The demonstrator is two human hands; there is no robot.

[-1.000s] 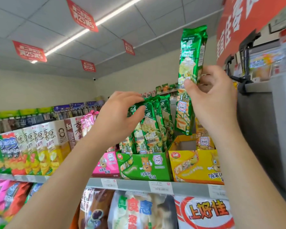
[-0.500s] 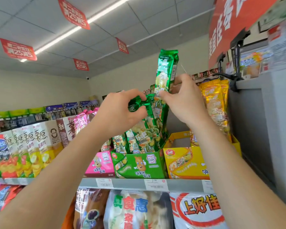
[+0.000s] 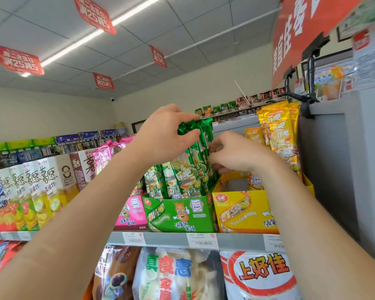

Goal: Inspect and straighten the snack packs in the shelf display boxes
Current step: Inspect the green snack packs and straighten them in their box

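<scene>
As left hand [image 3: 160, 137] pinches green packs [image 3: 186, 174], right hand [image 3: 238, 154] seemingly grips one.

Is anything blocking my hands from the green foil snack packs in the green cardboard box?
Nothing visible: the left hand grips the tops of the green foil snack packs, and the right hand holds one at their right edge.

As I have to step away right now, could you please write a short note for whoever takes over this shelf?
Left hand grips the tops of the green packs. Right hand pinches their right edge.
Green packs stand in the green box, leaning right; yellow packs in the yellow box.
Done: green packs gathered.
Left: square them upright, then check the yellow box and pink box.
</scene>
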